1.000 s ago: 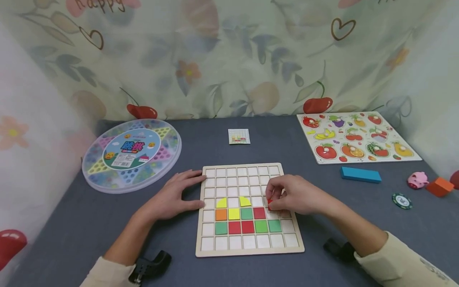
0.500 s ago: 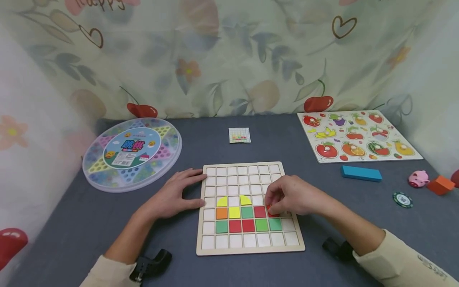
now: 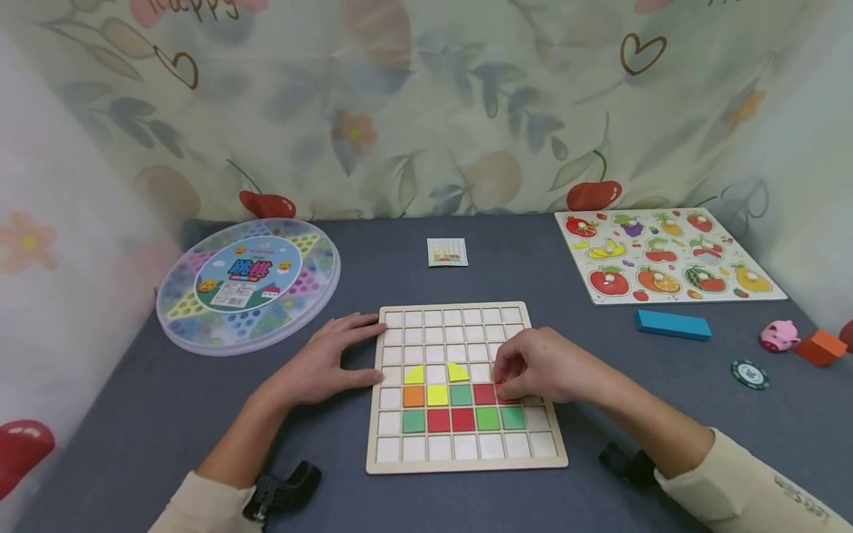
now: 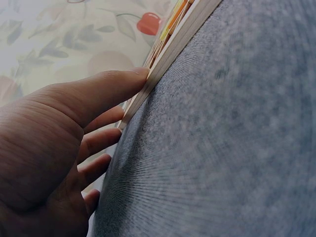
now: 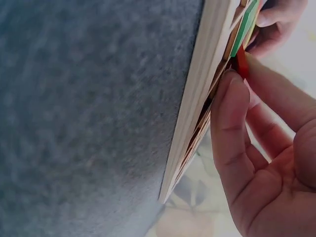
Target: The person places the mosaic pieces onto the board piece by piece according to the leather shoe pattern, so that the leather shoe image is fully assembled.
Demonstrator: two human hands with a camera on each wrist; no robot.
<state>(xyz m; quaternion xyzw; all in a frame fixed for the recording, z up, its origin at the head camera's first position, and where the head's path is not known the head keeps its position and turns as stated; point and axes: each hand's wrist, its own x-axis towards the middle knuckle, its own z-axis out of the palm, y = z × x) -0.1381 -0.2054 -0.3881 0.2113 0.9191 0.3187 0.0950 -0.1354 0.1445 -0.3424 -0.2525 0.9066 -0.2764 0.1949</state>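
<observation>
A small red square tile [image 3: 504,392] is pinched by the right hand [image 3: 543,366] over a cell of the pale wooden grid board [image 3: 466,460], just right of the red tile in the upper coloured row, apparently for seating. The board's left edge is touched by the flat, straight-fingered left hand [image 3: 320,363], probably as a brace. Board and hands rest on the grey felt surface [image 3: 166,414].
</observation>
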